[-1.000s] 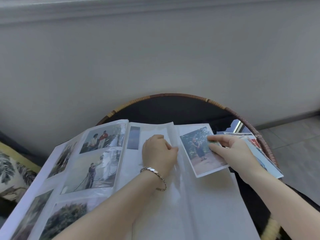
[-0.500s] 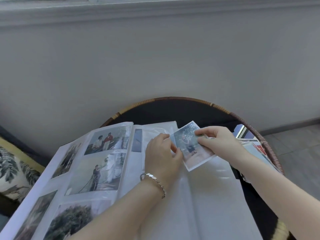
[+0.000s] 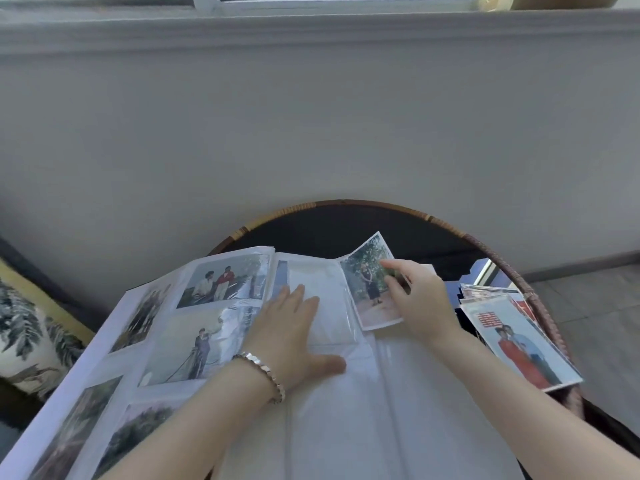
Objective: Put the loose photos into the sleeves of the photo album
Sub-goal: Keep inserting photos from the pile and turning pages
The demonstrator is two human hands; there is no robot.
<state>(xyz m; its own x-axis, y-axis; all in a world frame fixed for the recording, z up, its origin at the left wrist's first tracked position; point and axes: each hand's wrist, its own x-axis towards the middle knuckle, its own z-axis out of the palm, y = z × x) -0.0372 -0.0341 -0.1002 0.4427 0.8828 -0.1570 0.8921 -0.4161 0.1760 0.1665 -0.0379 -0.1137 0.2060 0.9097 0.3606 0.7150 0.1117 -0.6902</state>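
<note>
An open photo album [image 3: 346,410] lies across a round table. Its left page [image 3: 194,327] holds several photos in sleeves; the right page has clear, unfilled sleeves. My left hand [image 3: 291,337], with a bracelet on the wrist, lies flat with straight fingers on the upper sleeve of the right page. My right hand [image 3: 422,303] pinches a loose photo [image 3: 372,282] of a person standing under trees. The photo stands tilted at the sleeve's right edge, its far corner raised over the table. A stack of loose photos [image 3: 512,344] lies to the right.
The round table [image 3: 346,204] has a woven rattan rim and a dark top, and stands against a grey wall. A leaf-patterned cushion [image 3: 31,341] sits at the left. Tiled floor [image 3: 595,306] shows at the right. The photo stack overhangs the table's right rim.
My right hand has turned the photo upright and shifted it to the sleeve's right edge. My left hand has uncurled and now lies flat on the sleeve. The camera has tilted up.
</note>
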